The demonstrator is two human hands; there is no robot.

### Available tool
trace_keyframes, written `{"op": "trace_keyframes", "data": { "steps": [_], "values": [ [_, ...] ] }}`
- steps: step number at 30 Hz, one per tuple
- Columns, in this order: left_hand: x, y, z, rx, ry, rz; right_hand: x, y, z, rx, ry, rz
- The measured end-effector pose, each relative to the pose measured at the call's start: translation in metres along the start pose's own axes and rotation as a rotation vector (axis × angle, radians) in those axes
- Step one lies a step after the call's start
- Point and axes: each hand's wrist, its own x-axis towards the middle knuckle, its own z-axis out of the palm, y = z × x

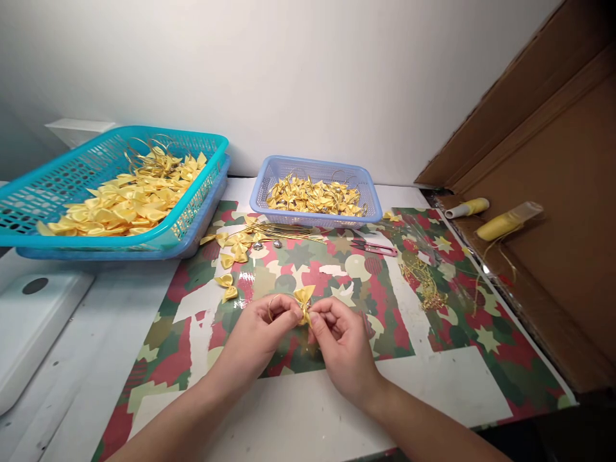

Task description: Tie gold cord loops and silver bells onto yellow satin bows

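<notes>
Between my two hands, above the patterned mat, is a yellow ribbon bow (303, 296). My left hand (269, 321) pinches its left side, and a thin gold wire loop (271, 308) shows by the fingers. My right hand (339, 337) grips the bow's lower right side between thumb and fingers. Something small and shiny sits at the bow's middle, partly hidden by my fingertips. Loose yellow bows (228, 293) lie to the left of my hands. Beyond them are several gold wires (283, 231) and small silver bells or beads (258, 246), too small to tell.
A teal basket (192, 208) of yellow bows rests on a blue one at left. A lilac basket (315, 220) with wired bows stands at the back. Pink thread snips (380, 249), tangled gold strings (426, 282) and yellow thread spools (505, 221) lie right. A white device (38, 327) sits at left.
</notes>
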Motion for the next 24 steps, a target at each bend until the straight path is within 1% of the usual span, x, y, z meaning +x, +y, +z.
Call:
{"op": "trace_keyframes", "data": {
  "steps": [6,14,17,24],
  "values": [
    [-0.0010,0.0025,0.0008,0.002,0.044,0.014,-0.0002,-0.0006,-0.0010,-0.020,0.001,0.003],
    [-0.0006,0.0043,0.0033,-0.023,0.070,0.031,0.0000,-0.0010,-0.0011,-0.020,-0.003,-0.005],
    [-0.0007,0.0030,0.0032,-0.021,0.070,0.041,-0.0001,-0.0003,-0.0013,-0.019,-0.008,0.002],
    [-0.0013,0.0011,0.0029,-0.022,0.044,-0.014,0.0007,0.0002,-0.0012,0.012,-0.007,0.016]
  ]
}}
